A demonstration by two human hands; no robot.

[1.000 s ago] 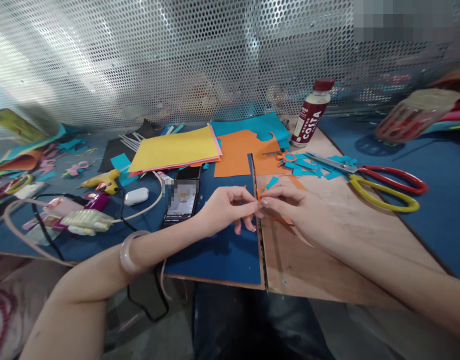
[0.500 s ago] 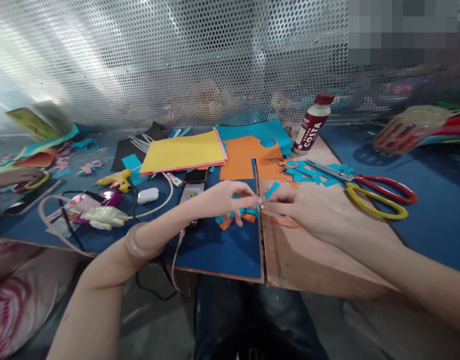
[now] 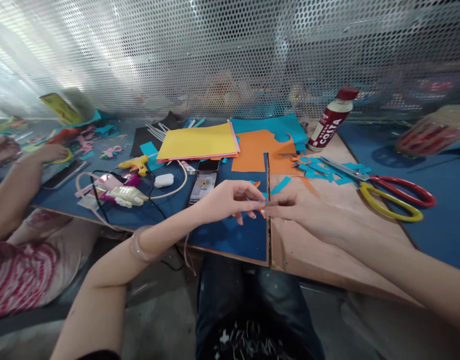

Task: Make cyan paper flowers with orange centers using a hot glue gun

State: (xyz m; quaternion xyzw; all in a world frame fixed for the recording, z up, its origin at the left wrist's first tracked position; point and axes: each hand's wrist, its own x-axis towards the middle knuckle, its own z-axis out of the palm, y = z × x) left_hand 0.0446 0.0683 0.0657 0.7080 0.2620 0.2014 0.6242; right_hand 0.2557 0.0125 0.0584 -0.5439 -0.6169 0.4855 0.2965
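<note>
My left hand point(image 3: 230, 200) and my right hand point(image 3: 301, 207) meet over the gap between a blue board point(image 3: 230, 237) and a bare wooden board point(image 3: 327, 245). Both pinch a small orange and teal paper piece point(image 3: 263, 204) between their fingertips, fingers pressed together. Loose teal strips point(image 3: 280, 185) lie just behind the hands. A pale bangle sits on my left wrist point(image 3: 138, 245).
Large red and yellow scissors point(image 3: 391, 192) lie right among teal scraps. A Costa bottle point(image 3: 333, 120) stands behind orange sheet point(image 3: 260, 152) and yellow paper stack point(image 3: 198, 142). A phone point(image 3: 202, 187), earbud case point(image 3: 163, 180) and glue gun point(image 3: 134, 164) sit left. Another person's arm point(image 3: 16, 185) works far left.
The view has shifted, bringing another person's arm into sight at left. My hands stay together, pinching the paper piece, which has turned a little between the fingertips.
</note>
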